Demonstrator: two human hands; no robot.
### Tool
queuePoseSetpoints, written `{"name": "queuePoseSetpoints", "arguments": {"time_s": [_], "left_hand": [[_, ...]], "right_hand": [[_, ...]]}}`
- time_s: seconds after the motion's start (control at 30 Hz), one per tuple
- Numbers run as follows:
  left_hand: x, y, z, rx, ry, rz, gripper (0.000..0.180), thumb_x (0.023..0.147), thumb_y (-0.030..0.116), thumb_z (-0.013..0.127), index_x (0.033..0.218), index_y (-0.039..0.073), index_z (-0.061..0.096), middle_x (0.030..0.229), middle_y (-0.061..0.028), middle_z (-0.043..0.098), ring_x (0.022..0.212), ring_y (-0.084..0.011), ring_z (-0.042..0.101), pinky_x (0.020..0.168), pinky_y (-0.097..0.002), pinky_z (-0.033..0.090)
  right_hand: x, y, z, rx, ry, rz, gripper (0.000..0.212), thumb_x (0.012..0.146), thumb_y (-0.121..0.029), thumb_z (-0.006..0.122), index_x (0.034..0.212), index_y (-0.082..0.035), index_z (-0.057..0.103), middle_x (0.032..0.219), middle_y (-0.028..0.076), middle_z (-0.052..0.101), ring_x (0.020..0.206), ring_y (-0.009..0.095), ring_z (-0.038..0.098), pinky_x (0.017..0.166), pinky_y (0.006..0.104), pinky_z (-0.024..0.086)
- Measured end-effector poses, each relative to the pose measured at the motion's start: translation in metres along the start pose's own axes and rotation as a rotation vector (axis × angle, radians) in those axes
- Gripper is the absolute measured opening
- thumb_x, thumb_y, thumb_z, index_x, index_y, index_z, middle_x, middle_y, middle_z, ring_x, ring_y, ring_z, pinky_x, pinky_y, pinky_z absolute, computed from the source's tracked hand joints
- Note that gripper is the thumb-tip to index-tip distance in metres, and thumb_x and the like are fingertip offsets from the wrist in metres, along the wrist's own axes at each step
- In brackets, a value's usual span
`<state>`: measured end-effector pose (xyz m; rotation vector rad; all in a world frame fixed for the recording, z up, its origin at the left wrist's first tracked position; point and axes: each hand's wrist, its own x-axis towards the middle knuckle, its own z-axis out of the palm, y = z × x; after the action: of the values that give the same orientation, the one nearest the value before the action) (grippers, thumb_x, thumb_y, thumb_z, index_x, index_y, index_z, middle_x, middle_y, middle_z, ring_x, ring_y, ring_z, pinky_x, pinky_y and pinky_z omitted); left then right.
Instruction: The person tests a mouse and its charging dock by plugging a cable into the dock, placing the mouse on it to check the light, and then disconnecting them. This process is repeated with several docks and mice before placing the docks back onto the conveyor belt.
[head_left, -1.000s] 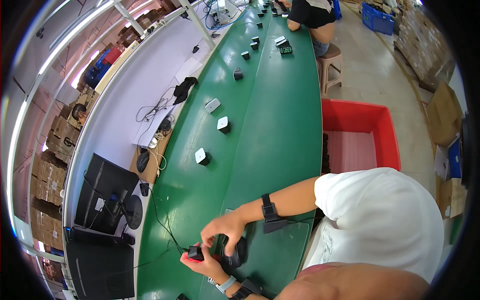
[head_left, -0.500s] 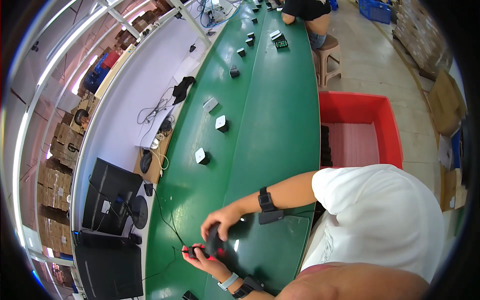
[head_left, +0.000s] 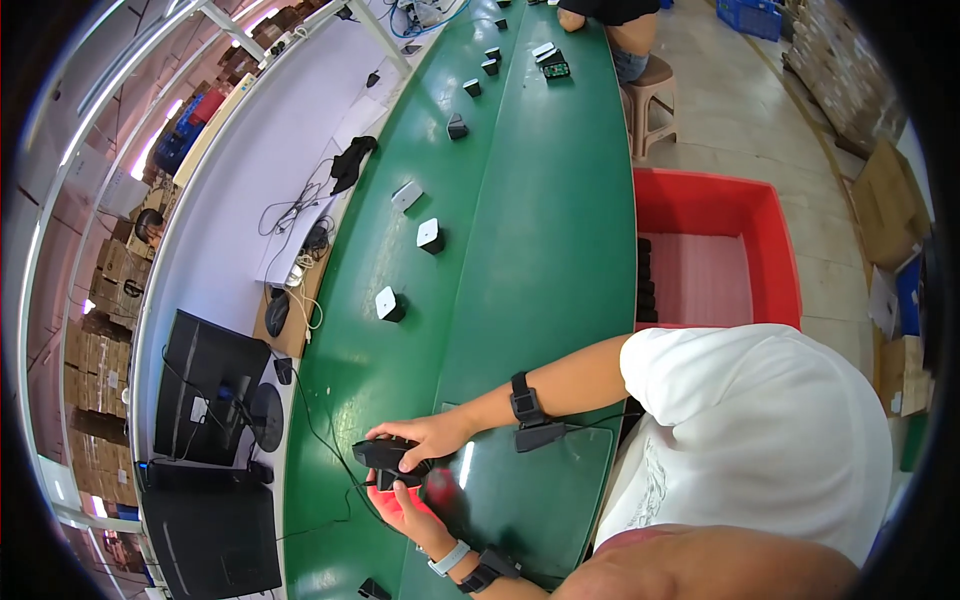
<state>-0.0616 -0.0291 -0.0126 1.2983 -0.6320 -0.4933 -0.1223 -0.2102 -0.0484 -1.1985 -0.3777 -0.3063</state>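
Both our hands (head_left: 425,438) clasp the small black plastic device (head_left: 378,457) over the long green counter (head_left: 540,220); its trailing cable could snag and tug it loose.

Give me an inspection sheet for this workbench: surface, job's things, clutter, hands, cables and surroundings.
Surface: long green conveyor bench, with a glossy mat in front of the person.
Job's things: small black device, lit red underneath.
Clutter: small white-topped units spaced along the belt.
Hands: left hand under the device; right hand on top of it.
Cables: thin black lead runs from the device toward the monitors.
Surroundings: red crate, cardboard boxes, a second person seated at the far end.
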Motion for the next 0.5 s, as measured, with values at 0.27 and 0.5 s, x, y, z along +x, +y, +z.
{"name": "queuePoseSetpoints", "arguments": {"time_s": [0.27, 0.5], "left_hand": [[0.0, 0.005, -0.001, 0.1, 0.001, -0.029, 0.05, 0.103, 0.007, 0.057, 0.15, -0.003, 0.043, 0.138, -0.0185, 0.055, 0.122, -0.0265, 0.057, 0.105, -0.0399, 0.049], [-0.001, 0.001, 0.003, 0.072, -0.008, -0.007, 0.052, 0.101, 0.004, 0.057, 0.151, -0.003, 0.042, 0.14, -0.0193, 0.053, 0.123, -0.027, 0.057, 0.106, -0.0397, 0.048]], "right_hand": [[-0.003, 0.001, -0.004, -0.21, 0.134, 0.054, 0.079, 0.095, -0.023, 0.072, 0.158, -0.002, 0.029, 0.144, 0.015, 0.055, 0.133, 0.026, 0.053, 0.111, 0.0428, 0.043], [-0.005, -0.011, -0.004, -0.201, 0.118, 0.009, 0.077, 0.093, -0.015, 0.074, 0.155, -0.001, 0.032, 0.142, 0.015, 0.054, 0.13, 0.027, 0.056, 0.105, 0.0438, 0.052]]}}
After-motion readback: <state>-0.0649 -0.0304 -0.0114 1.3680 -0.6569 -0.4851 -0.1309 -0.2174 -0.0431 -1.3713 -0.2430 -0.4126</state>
